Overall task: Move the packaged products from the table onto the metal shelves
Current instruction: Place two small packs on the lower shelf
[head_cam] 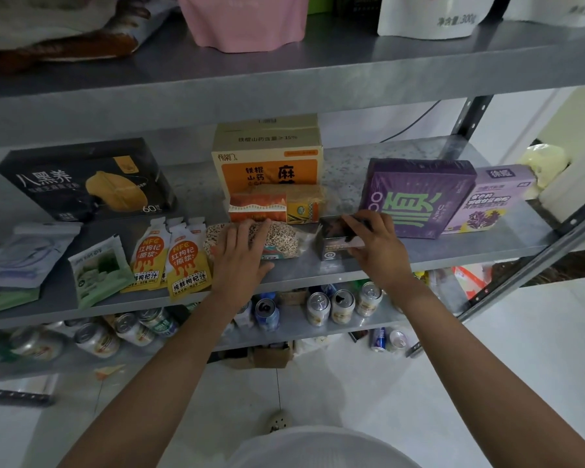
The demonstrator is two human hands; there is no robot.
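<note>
I face a grey metal shelf [335, 270] at chest height. My left hand [240, 255] lies flat on a clear bag of mixed grains [281, 239] that rests on the shelf. My right hand [375, 244] grips a small dark box [335, 239] standing on the shelf just right of the grain bag. Behind them lie an orange noodle pack [274, 206] and a tall orange-and-cream box [267, 157]. No table is in view.
A black box [85, 180] and pouches [173, 258] fill the shelf's left side; two purple boxes [419, 197] stand right. Cans [341, 305] crowd the lower shelf. Bags [247, 21] sit on the upper shelf. A slanted metal upright [537, 265] runs at right.
</note>
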